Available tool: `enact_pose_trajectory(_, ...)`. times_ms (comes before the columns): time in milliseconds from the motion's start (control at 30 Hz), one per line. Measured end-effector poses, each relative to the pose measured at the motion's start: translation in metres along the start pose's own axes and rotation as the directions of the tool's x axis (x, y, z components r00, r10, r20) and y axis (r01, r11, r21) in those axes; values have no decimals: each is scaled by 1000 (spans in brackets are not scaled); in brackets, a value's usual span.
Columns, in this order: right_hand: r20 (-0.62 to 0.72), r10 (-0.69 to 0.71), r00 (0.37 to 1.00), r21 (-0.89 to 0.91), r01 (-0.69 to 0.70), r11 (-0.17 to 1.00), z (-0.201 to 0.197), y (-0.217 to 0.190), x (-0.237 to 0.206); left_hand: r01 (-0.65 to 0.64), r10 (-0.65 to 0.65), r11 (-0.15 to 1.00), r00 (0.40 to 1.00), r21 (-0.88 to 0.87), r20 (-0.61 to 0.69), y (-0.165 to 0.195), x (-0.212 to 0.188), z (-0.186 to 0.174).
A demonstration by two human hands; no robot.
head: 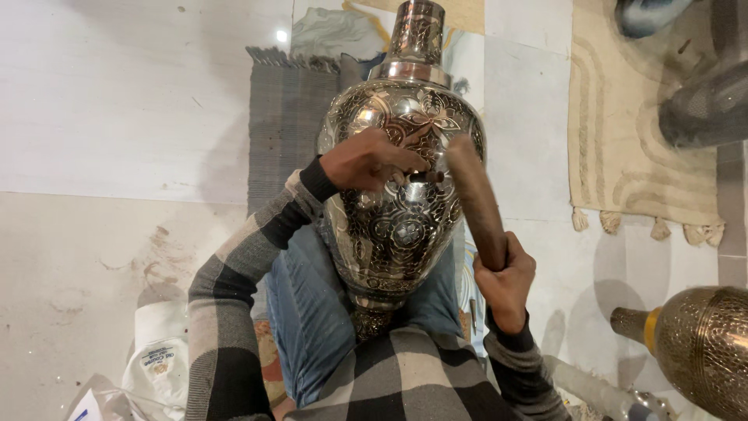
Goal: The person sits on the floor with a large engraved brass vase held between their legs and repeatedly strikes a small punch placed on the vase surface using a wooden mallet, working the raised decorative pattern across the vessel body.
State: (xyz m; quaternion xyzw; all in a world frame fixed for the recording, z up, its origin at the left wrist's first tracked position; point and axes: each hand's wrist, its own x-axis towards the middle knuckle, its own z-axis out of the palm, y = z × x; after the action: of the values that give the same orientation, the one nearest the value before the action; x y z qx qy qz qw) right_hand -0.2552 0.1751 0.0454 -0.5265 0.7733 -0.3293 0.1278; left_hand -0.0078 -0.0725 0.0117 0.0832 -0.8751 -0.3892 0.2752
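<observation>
Here, left to right, is what lies under my eyes.

Floor at far left: pale tiles, bare and scuffed, with a white printed bag (pixel 160 362) crumpled by my left elbow.

Left hand (pixel 366 160): my fingers are pinched together on a small metal punch (pixel 425 177), its tip set against the wall of the vase; the thumb is hidden, so I cannot tell how hard I pinch.

Silver vase (pixel 401 195): it lies tilted across my lap, foot towards my belly, neck pointing away over the grey striped mat (pixel 284 117). My jeans cradle it on both sides.

Work done, as I judge it: flowers, leaves and round medallions already cover the shoulder and the belly I can see, cut bright and close.

Work left, as I judge it: the punch stands on the middle of the belly, so I take that band to be in hand; the underside and far side are hidden, and I cannot say whether they are chased.

Right hand (pixel 506 277): my fingers are wrapped tight round the lower end of a thick wooden mallet (pixel 477 199), which is raised, its head near the punch but not touching it.

Right side: a cream tasselled rug (pixel 623 125), and a brass-coloured vase (pixel 705 347) lying on the floor, well apart from mine.
</observation>
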Motion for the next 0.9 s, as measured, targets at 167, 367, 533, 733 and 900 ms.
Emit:
enact_pose_trajectory(167,0,85,996,-147,-84,986,5,-2,-7,-134,135,990,990,52,-28,-6,4,-3)
enact_pose_trajectory(367,29,143,989,-103,-139,985,2,-3,-8,-127,127,990,992,63,16,-11,9,-6)
enact_pose_trajectory(533,44,123,991,0,-123,992,-4,-1,-7,-193,195,979,981,72,-25,-13,12,-5)
enact_pose_trajectory(733,225,162,961,392,-241,888,3,7,-2,-120,111,992,980,-45,-164,-10,7,-2)
enact_pose_trajectory(900,274,147,950,380,-248,891,0,0,18,22,-40,987,993,-161,-113,-2,7,-3)
